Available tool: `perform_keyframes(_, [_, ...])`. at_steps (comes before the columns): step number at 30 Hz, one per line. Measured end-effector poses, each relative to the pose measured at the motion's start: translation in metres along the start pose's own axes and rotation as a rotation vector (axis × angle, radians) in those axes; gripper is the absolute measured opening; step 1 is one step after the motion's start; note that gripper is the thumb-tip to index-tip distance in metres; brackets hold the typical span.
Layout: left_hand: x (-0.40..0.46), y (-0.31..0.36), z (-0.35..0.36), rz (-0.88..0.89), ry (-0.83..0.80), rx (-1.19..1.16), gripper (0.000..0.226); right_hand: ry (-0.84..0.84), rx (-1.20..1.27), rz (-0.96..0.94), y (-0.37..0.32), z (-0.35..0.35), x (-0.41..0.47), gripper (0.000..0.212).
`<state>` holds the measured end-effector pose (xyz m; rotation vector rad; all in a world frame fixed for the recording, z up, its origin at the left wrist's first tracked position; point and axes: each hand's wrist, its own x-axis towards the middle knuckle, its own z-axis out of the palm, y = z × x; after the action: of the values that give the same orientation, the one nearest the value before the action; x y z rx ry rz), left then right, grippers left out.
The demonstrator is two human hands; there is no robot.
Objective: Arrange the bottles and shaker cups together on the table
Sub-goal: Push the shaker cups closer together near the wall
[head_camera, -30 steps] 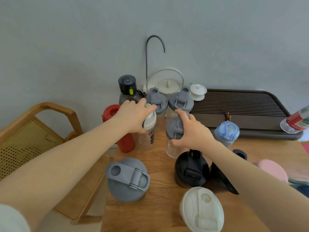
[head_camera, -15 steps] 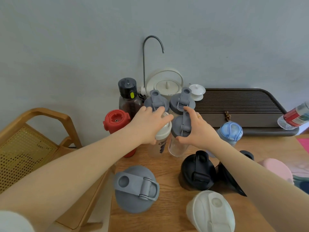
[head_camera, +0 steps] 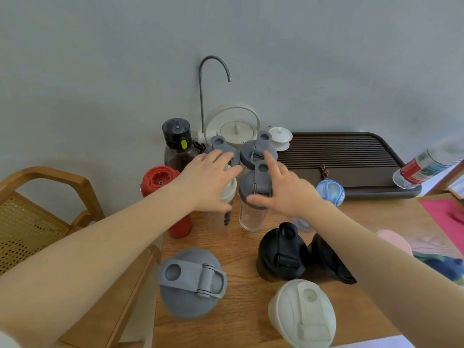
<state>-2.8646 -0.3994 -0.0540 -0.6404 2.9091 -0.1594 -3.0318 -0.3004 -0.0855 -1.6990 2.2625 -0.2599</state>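
Note:
My left hand (head_camera: 208,182) lies over a white-lidded shaker cup (head_camera: 221,222), fingers spread and reaching a grey lid behind it. My right hand (head_camera: 283,189) is beside a clear shaker cup with a grey lid (head_camera: 252,217), fingers apart, thumb touching the lid's rim. The two cups stand side by side. Behind them are two grey-lidded shakers (head_camera: 258,149), a dark bottle with a black cap (head_camera: 177,134) and a red bottle (head_camera: 158,178). A blue-lidded bottle (head_camera: 330,190) stands to the right. Nearer me stand a black shaker (head_camera: 282,252), a large grey shaker (head_camera: 192,282) and a white shaker (head_camera: 302,313).
A dark slatted tea tray (head_camera: 339,156) fills the back right of the wooden table (head_camera: 246,297), with a plastic water bottle (head_camera: 421,169) lying on its corner. A white kettle (head_camera: 234,129) and a tap stand at the wall. A wooden chair (head_camera: 37,222) is to the left.
Both hands carried their cups back and together towards the rear group and set them down side by side. The fingers of both hands have since loosened and spread.

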Motion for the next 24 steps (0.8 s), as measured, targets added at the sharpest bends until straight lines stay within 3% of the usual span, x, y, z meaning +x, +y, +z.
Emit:
perform_keyframes(2, [-0.001,0.011,-0.008,0.09,0.177,-0.091,0.066,0.149,0.237,0.031,0.013,-0.024,-0.01,0.083])
perform_keyframes(4, [0.002,0.025,-0.013,0.222,0.305,-0.228,0.049,0.329,0.256,0.044,0.036,-0.049,-0.023,0.059])
perform_keyframes(5, [0.004,0.033,-0.016,0.283,0.274,-0.28,0.043,0.338,0.175,0.034,0.049,-0.057,-0.031,0.049])
perform_keyframes(7, [0.011,0.053,-0.015,0.378,0.071,-0.301,0.042,0.159,0.008,-0.044,0.063,-0.062,-0.045,0.038])
perform_keyframes(10, [0.021,0.083,-0.008,0.42,-0.243,-0.17,0.061,-0.226,-0.095,-0.127,0.069,-0.05,-0.067,0.05])
perform_keyframes(12, [0.024,0.101,-0.001,0.409,-0.337,-0.112,0.074,-0.336,-0.093,-0.104,0.075,-0.044,-0.079,0.068])
perform_keyframes(15, [0.025,0.118,0.0,0.368,-0.392,-0.067,0.077,-0.317,-0.088,-0.104,0.083,-0.038,-0.09,0.075])
perform_keyframes(18, [0.02,0.114,-0.013,0.242,-0.382,-0.039,0.066,-0.228,-0.104,-0.198,0.074,-0.033,-0.09,0.065])
perform_keyframes(22, [-0.018,0.088,-0.033,0.042,-0.291,-0.247,0.045,-0.196,-0.22,-0.328,0.044,-0.019,-0.082,0.055])
perform_keyframes(24, [-0.045,0.077,-0.038,-0.045,-0.212,-0.323,0.041,-0.263,-0.328,-0.333,0.034,-0.008,-0.078,0.063])
